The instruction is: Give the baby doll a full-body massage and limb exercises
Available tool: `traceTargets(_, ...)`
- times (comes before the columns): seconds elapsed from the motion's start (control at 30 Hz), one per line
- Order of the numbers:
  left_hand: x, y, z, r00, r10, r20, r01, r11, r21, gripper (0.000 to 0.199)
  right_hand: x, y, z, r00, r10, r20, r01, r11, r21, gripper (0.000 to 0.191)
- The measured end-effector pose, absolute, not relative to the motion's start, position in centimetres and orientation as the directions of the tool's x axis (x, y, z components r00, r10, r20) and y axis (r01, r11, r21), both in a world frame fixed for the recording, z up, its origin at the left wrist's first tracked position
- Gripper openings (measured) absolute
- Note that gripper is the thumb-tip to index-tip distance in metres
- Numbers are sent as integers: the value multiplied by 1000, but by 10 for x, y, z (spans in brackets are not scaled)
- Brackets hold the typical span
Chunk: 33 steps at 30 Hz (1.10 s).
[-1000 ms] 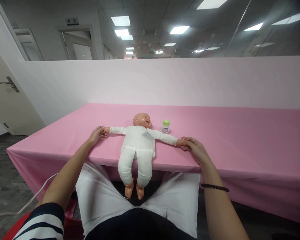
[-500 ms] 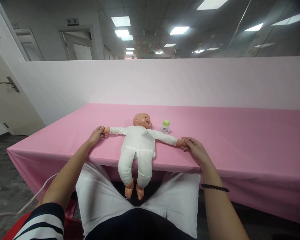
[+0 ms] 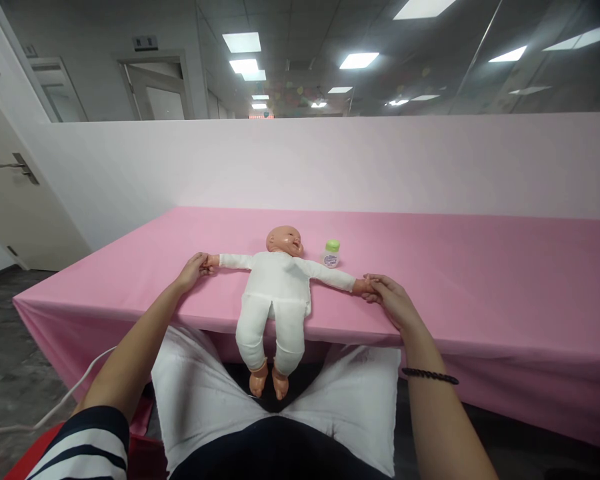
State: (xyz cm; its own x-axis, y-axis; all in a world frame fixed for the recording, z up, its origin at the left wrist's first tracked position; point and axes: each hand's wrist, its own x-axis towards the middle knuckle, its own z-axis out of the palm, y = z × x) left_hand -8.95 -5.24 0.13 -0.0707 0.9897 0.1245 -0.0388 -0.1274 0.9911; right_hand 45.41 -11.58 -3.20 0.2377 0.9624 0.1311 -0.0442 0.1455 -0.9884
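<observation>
A baby doll (image 3: 279,283) in white cloth clothing lies on its back on the pink-covered table (image 3: 455,280), its arms stretched out to both sides. Its lower legs and bare feet hang past the front edge, and its head is turned to the right. My left hand (image 3: 194,270) is closed on the doll's hand at the left. On the right, my right hand (image 3: 391,297) grips the doll's other hand between thumb and fingers. A small jar (image 3: 331,255) with a green lid stands upright beside the doll's head, above its outstretched arm.
Behind the table rises a white wall (image 3: 330,163) with a glass pane above it. A door (image 3: 17,193) with a metal handle is at the left. My legs in white trousers are under the front edge, and a white cable (image 3: 75,390) runs at the lower left.
</observation>
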Motion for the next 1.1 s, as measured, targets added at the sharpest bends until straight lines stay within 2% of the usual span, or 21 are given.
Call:
traceTargets(0.23, -89, -52, -1, -140, 982, 124, 12, -123, 992, 33, 454, -117, -31, 239, 962, 135, -22, 144, -989, 38)
traceTargets(0.4, -92, -51, -5, -191, 952, 241, 226, -196, 954, 29, 450, -119, -26, 262, 957, 125, -67, 147, -987, 51)
traceTargets(0.5, -92, -49, -6, -190, 937, 292, 314, -224, 923, 23, 448, -120, -23, 283, 954, 101, -167, 153, -974, 56)
traceTargets(0.63, -92, -47, -8, -159, 934, 319, 413, -231, 881, 19, 442, -115, -26, 309, 950, 55, -288, 149, -946, 50)
traceTargets(0.73, -92, -47, -10, -150, 934, 325, 432, -234, 871, 19, 424, -110, -31, 300, 949, 102, -293, 193, -937, 44)
traceTargets(0.9, -90, -52, -2, -224, 917, 330, 409, -218, 886, 20, 378, -105, -36, 321, 940, 111, -309, 215, -927, 49)
traceTargets(1.03, -80, -97, 2, -300, 858, 417, 507, -228, 832, 30, 363, -105, -39, 348, 932, 102, -280, 207, -937, 50)
traceTargets(1.1, -69, -139, -10, -299, 783, 546, 560, -319, 764, 34, 364, -106, -41, 330, 932, 150, -258, 242, -935, 58)
